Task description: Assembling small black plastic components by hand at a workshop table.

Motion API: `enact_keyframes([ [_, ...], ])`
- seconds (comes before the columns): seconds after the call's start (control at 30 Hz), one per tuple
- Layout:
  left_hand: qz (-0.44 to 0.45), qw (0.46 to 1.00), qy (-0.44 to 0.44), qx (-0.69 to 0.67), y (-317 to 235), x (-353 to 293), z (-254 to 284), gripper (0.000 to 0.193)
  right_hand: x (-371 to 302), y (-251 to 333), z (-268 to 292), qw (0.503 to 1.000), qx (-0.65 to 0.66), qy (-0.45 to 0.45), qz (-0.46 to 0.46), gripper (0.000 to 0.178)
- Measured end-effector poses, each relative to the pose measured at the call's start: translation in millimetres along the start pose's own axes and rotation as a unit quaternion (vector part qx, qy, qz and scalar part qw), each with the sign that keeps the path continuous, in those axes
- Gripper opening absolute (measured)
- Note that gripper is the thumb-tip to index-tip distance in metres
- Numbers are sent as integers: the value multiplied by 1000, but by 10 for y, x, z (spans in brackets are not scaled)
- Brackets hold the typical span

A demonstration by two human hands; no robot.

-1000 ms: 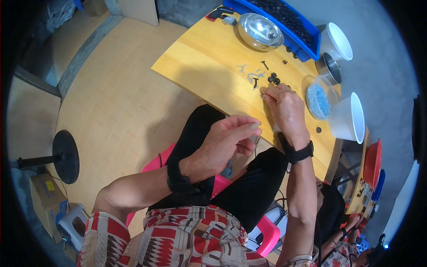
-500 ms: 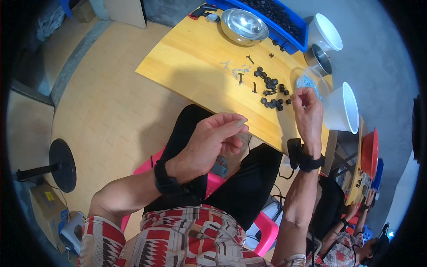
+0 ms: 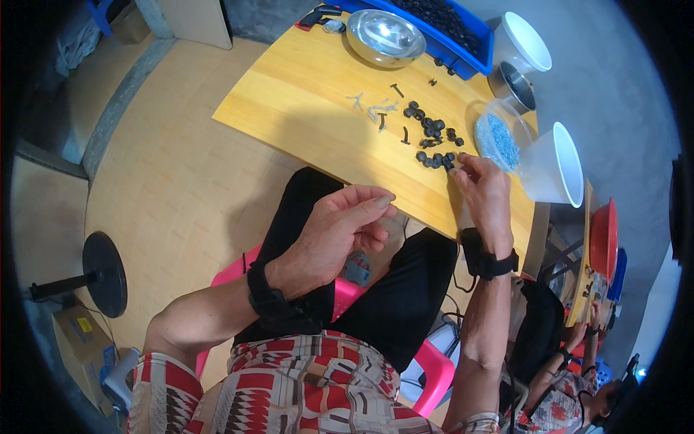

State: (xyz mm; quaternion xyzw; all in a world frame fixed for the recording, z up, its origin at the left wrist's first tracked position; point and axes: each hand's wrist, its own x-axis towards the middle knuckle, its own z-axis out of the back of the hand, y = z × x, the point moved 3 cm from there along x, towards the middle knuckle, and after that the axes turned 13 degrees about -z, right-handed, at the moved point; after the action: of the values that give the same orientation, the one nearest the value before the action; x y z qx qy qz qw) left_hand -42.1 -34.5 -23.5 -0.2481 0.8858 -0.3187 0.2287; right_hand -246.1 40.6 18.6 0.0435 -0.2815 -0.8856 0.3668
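Note:
My left hand [image 3: 338, 228] is held above my lap, in front of the table edge. Its thumb and forefinger are pressed together; whatever is between them is too small to make out. My right hand [image 3: 486, 189] reaches over the table's right part, its thumb and forefinger slightly apart at the edge of a group of small round black pieces [image 3: 434, 160]. More black pieces [image 3: 432, 126] lie just behind. To their left are thin silvery pins [image 3: 377, 110] and a few black T-shaped pieces [image 3: 405, 135].
A clear tub of small blue pieces [image 3: 499, 141] stands beside a white bucket [image 3: 557, 166]. Farther back are a metal bowl [image 3: 385, 40], a blue tray [image 3: 473, 61] of black parts, a steel pot [image 3: 515, 88] and another white bucket [image 3: 526, 43]. Another person [image 3: 571, 398] sits at right.
My right hand has moved left and nearer, from beside the clear tub to the black pieces, and its fingers have parted. The left hand keeps its pinch. The view has shifted slightly.

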Motion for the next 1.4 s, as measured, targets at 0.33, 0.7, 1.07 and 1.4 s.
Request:
enact_keyframes([
  [0.33, 12, 998, 39, 39, 29, -31, -51, 23, -126, 172, 18, 998, -48, -8, 44, 16],
  [0.7, -27, 995, 67, 66, 98, -13, -36, 27, -788, 598, -73, 982, 152, 100, 41, 17],
  [1.07, -44, 992, 114, 13, 83, -84, -107, 23, -1002, 388, -57, 891, 426, 112, -108, 17],
  [1.4, -29, 987, 157, -3, 99, -156, -187, 25, -1091, 340, -76, 811, 557, 94, -152, 17],
])
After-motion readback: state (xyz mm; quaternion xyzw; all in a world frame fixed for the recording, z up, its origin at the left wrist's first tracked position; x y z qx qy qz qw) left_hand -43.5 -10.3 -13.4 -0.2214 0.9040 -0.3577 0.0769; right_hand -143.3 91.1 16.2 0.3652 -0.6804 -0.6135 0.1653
